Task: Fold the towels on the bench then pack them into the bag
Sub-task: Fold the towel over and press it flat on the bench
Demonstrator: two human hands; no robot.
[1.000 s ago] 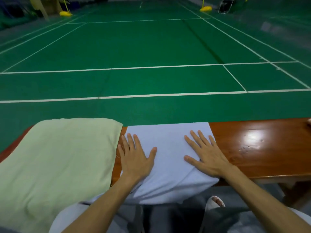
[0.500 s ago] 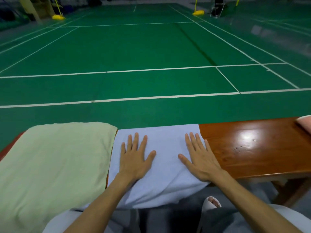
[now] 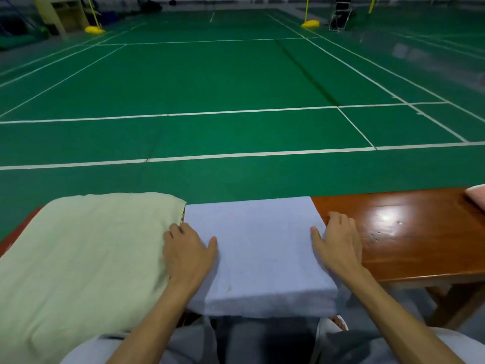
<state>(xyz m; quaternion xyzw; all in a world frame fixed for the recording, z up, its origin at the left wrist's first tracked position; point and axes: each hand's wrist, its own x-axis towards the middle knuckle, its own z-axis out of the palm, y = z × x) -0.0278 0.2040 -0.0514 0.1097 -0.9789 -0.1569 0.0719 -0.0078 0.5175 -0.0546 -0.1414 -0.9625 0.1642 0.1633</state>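
Blue towel (image 3: 262, 258) sits between the hands on the bench (image 3: 409, 248), already folded into a thick pad. Its near end overhangs the bench edge toward the lap.

Left hand (image 3: 187, 253) is on its left edge: thumb on top, fingers curled down the side, tips hidden in the gap next to the green towel (image 3: 86, 258). Right hand (image 3: 338, 245) mirrors that on the right edge, thumb on the cloth and fingers curled down beside it onto the wood. Reads as a pinch on both sides.

Handling, my guess: light, soft, no stiffness, so it sags if lifted by one side. The layers can slide apart, and the varnished bench looks slick. Take both side edges through all layers, or get fingers under.

Green towel, left of the left hand, looks unfolded. Pink cloth (image 3: 477, 197) lies well right of the right hand. Bag not in view.
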